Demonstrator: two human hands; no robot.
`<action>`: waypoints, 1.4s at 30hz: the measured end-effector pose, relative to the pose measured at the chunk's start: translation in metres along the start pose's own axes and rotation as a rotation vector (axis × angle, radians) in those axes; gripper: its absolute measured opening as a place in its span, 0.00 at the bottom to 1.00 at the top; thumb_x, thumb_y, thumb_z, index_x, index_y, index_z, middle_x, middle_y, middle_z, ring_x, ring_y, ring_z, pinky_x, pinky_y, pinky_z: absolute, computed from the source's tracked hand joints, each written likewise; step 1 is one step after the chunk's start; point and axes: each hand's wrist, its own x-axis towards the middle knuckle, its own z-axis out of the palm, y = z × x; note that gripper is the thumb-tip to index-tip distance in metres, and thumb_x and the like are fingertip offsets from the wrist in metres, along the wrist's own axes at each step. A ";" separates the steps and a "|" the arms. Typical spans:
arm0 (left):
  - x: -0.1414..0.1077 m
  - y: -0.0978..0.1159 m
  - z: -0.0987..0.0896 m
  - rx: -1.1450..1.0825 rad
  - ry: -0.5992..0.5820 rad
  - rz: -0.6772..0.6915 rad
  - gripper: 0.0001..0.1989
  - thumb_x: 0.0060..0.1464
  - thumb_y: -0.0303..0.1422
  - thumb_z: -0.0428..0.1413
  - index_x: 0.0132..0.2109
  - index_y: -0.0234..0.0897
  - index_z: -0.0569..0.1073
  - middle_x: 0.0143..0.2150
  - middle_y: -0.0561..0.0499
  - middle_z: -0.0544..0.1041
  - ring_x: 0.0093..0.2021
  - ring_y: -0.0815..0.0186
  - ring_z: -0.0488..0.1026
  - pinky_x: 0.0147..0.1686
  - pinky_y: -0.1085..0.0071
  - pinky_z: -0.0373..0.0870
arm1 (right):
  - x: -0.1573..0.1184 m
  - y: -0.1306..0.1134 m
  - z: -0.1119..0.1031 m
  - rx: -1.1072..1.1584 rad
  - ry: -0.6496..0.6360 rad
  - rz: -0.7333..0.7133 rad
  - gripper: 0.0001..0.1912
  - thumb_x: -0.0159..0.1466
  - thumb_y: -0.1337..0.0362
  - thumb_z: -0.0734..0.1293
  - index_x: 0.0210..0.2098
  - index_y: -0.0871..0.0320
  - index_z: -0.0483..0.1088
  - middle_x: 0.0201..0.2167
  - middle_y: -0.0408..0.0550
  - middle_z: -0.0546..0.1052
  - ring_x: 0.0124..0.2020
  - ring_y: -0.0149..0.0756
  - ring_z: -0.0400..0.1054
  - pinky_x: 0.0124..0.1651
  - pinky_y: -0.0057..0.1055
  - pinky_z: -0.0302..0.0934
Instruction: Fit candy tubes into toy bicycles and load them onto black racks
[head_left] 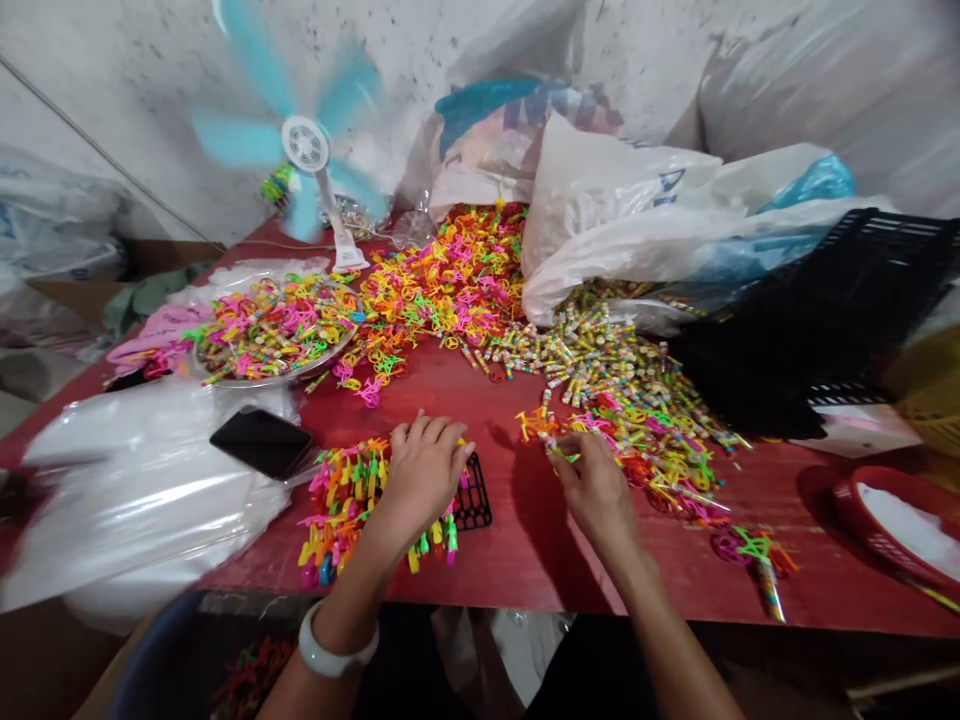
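Observation:
My left hand (426,465) lies palm down over a black rack (478,500), its fingers stretched out. Rows of small bright plastic toy pieces (345,490) stand in the rack, and my palm hides some of them. My right hand (596,485) is to the right of the rack, thumb and fingers pinched on a small patterned tube (553,446) that is partly covered by the fingertips. Just beyond those fingers is a pile of coloured plastic pieces (660,445). Farther back lies a heap of small patterned tubes (600,355).
A round metal tray (281,378) full of pieces stands at left, near a spinning fan (306,145). A phone (261,441) rests on clear plastic bags (150,490). At right are a black crate (825,310) and a red basket (862,510). White sacks (622,190) stand behind.

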 end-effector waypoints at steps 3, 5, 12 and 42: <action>-0.001 -0.001 0.000 -0.021 -0.008 -0.006 0.18 0.65 0.40 0.44 0.57 0.41 0.67 0.60 0.47 0.69 0.62 0.54 0.59 0.57 0.53 0.53 | -0.014 -0.007 0.019 0.374 -0.086 0.076 0.11 0.59 0.56 0.64 0.34 0.57 0.67 0.32 0.49 0.71 0.34 0.40 0.68 0.36 0.35 0.64; -0.001 -0.002 0.000 -0.033 -0.017 0.004 0.18 0.65 0.39 0.44 0.57 0.41 0.68 0.58 0.48 0.71 0.61 0.54 0.61 0.57 0.53 0.54 | -0.028 -0.015 0.033 0.621 -0.177 0.221 0.15 0.57 0.53 0.66 0.38 0.56 0.65 0.31 0.47 0.72 0.29 0.37 0.68 0.30 0.32 0.65; -0.001 -0.002 -0.001 -0.062 0.011 0.005 0.16 0.64 0.36 0.46 0.56 0.39 0.69 0.57 0.46 0.72 0.61 0.53 0.62 0.58 0.51 0.54 | -0.073 -0.043 0.056 0.910 -0.351 0.456 0.26 0.51 0.48 0.73 0.40 0.56 0.62 0.24 0.39 0.71 0.16 0.30 0.65 0.19 0.28 0.62; -0.035 -0.009 -0.008 -0.120 -0.040 0.288 0.14 0.63 0.37 0.47 0.41 0.40 0.76 0.67 0.42 0.58 0.69 0.51 0.47 0.65 0.42 0.39 | -0.094 -0.070 0.072 0.269 -0.153 -0.138 0.15 0.60 0.74 0.57 0.44 0.58 0.68 0.34 0.50 0.72 0.33 0.38 0.70 0.33 0.30 0.67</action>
